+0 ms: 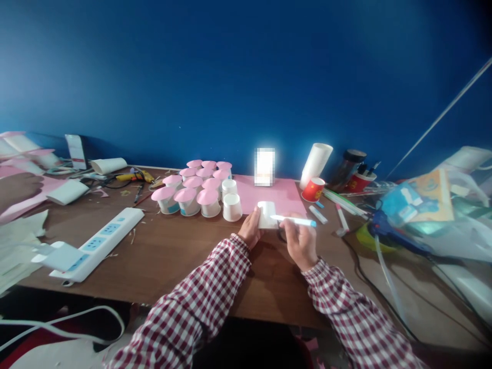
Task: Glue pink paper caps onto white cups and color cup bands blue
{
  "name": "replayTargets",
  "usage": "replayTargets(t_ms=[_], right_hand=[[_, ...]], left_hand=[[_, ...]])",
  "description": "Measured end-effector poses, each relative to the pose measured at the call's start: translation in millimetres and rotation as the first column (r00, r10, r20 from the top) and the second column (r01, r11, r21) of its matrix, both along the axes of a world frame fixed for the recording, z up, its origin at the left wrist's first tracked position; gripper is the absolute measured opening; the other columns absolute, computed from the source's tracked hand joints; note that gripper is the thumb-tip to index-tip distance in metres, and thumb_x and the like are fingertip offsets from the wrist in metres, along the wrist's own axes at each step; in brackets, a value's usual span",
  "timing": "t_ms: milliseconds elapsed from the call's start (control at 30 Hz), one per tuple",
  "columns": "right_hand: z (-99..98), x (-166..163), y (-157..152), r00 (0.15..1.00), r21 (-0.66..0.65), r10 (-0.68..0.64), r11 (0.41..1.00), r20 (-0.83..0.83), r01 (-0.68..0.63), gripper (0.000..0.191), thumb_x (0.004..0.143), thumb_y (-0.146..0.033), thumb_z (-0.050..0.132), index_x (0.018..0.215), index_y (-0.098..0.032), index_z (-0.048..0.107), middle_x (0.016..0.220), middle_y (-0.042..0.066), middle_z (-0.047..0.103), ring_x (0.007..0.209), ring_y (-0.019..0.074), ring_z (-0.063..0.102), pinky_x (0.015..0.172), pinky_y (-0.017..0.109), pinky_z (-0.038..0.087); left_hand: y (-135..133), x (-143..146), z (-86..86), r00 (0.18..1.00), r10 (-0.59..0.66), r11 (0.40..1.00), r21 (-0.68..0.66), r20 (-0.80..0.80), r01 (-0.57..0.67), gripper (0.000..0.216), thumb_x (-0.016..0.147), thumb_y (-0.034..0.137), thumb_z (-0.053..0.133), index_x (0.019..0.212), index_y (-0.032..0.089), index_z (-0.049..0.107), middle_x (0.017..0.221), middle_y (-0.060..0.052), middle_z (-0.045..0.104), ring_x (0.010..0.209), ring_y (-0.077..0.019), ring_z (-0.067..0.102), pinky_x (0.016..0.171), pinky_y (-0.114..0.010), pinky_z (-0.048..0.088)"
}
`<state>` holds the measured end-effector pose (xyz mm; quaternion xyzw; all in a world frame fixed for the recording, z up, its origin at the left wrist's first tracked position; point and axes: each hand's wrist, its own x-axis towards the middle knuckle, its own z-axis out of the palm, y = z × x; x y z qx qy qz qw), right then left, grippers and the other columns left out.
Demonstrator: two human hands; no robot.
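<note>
we are holding a white cup (268, 217) in the left hand (250, 229), fingers gripping its side, just in front of a pink sheet (286, 195). with the right hand (302, 243) we are pinching a marker (298, 221), its tip pointing at the cup; pink-topped cups (208, 197) are standing to the left.

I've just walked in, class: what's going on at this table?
A person's left hand holds a small white cup, while the right hand points a white pen at it; whether the tip touches is unclear. To the left stand rows of white cups topped with pink discs, beside two white cups without discs. A pink sheet lies behind.
</note>
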<state>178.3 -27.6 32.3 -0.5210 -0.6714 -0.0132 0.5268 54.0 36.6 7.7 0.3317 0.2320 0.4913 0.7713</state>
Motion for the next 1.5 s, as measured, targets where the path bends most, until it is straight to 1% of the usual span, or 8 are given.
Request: replayTargets(t_ms=[100, 300, 567, 700, 967, 1133, 1367, 1500], right_hand=[[1.3, -0.4, -0.1, 1.000, -0.002, 0.004, 1.000, 0.010, -0.004, 0.019, 0.089, -0.026, 0.046, 0.086, -0.017, 0.061, 0.080, 0.006, 0.067, 0.069, 0.0152, 0.062, 0.065, 0.025, 0.048], [0.2, -0.3, 0.1, 1.000, -0.006, -0.013, 1.000, 0.017, 0.013, 0.018, 0.089, -0.027, 0.046, 0.086, -0.018, 0.062, 0.078, 0.005, 0.067, 0.068, 0.0151, 0.063, 0.065, 0.025, 0.048], [-0.1, -0.9, -0.6, 1.000, -0.014, -0.013, 1.000, 0.001, 0.013, 0.018, 0.089, -0.027, 0.046, 0.091, -0.017, 0.061, 0.077, 0.005, 0.067, 0.062, 0.0150, 0.062, 0.062, 0.025, 0.049], [-0.7, -0.2, -0.7, 1.000, -0.024, -0.013, 1.000, 0.014, 0.013, 0.018, 0.089, -0.027, 0.047, 0.091, -0.017, 0.061, 0.074, 0.005, 0.067, 0.059, 0.0147, 0.061, 0.060, 0.025, 0.048], [4.6, -2.0, -0.7, 0.999, 0.004, 0.029, 1.000, 0.023, -0.029, 0.020, 0.090, -0.025, 0.043, 0.080, -0.018, 0.058, 0.081, 0.006, 0.064, 0.069, 0.0151, 0.060, 0.065, 0.026, 0.046], [3.6, -1.6, -0.2, 0.999, 0.029, 0.027, 0.999, 0.041, -0.029, 0.018, 0.090, -0.024, 0.043, 0.077, -0.018, 0.056, 0.075, 0.005, 0.062, 0.064, 0.0141, 0.057, 0.062, 0.027, 0.045], [-1.1, -0.7, 0.8, 0.996, 0.057, -0.006, 0.998, 0.093, 0.001, 0.016, 0.089, -0.024, 0.044, 0.079, -0.018, 0.055, 0.069, 0.004, 0.062, 0.058, 0.0144, 0.055, 0.059, 0.027, 0.044], [-1.7, -1.0, 1.7, 0.995, 0.058, -0.002, 0.998, 0.099, -0.004, 0.017, 0.090, -0.025, 0.043, 0.080, -0.018, 0.055, 0.068, 0.005, 0.062, 0.059, 0.0147, 0.058, 0.060, 0.027, 0.046]], left_hand=[[-1.1, -0.1, 1.9, 1.000, 0.004, 1.000, 0.000, -0.001, -0.004, 0.044, 0.083, 0.045, 0.049, 0.106, 0.009, 0.057, 0.092, -0.014, 0.065, 0.091, -0.0233, 0.061, 0.081, -0.035, 0.048], [-1.8, 0.0, 3.4, 1.000, 0.001, 1.000, -0.005, -0.011, -0.001, 0.044, 0.084, 0.046, 0.048, 0.106, 0.009, 0.056, 0.091, -0.014, 0.065, 0.091, -0.0231, 0.061, 0.081, -0.035, 0.048], [-1.0, -0.1, 2.9, 1.000, -0.002, 1.000, -0.003, -0.003, 0.002, 0.046, 0.083, 0.046, 0.048, 0.108, 0.007, 0.055, 0.093, -0.015, 0.065, 0.093, -0.0241, 0.061, 0.083, -0.037, 0.047], [-0.8, 0.0, 2.5, 1.000, -0.008, 1.000, 0.005, -0.005, 0.008, 0.045, 0.083, 0.046, 0.048, 0.107, 0.009, 0.057, 0.093, -0.014, 0.065, 0.093, -0.0252, 0.061, 0.083, -0.038, 0.048], [-1.3, -0.3, 2.5, 1.000, 0.003, 1.000, 0.019, -0.008, -0.003, 0.040, 0.085, 0.043, 0.046, 0.105, 0.010, 0.057, 0.091, -0.014, 0.065, 0.094, -0.0259, 0.060, 0.083, -0.039, 0.048], [-1.1, -0.9, 2.2, 1.000, 0.005, 1.000, 0.010, -0.001, -0.005, 0.040, 0.085, 0.043, 0.046, 0.104, 0.011, 0.057, 0.093, -0.015, 0.065, 0.097, -0.0264, 0.060, 0.084, -0.040, 0.047], [0.3, 0.1, 1.2, 1.000, 0.028, 1.000, -0.013, 0.011, -0.028, 0.039, 0.085, 0.042, 0.047, 0.105, 0.010, 0.057, 0.094, -0.015, 0.066, 0.098, -0.0261, 0.060, 0.088, -0.040, 0.047], [0.5, 0.0, 1.2, 1.000, 0.019, 1.000, -0.017, 0.021, -0.018, 0.040, 0.085, 0.043, 0.047, 0.105, 0.010, 0.057, 0.095, -0.014, 0.066, 0.097, -0.0246, 0.060, 0.088, -0.039, 0.047]])
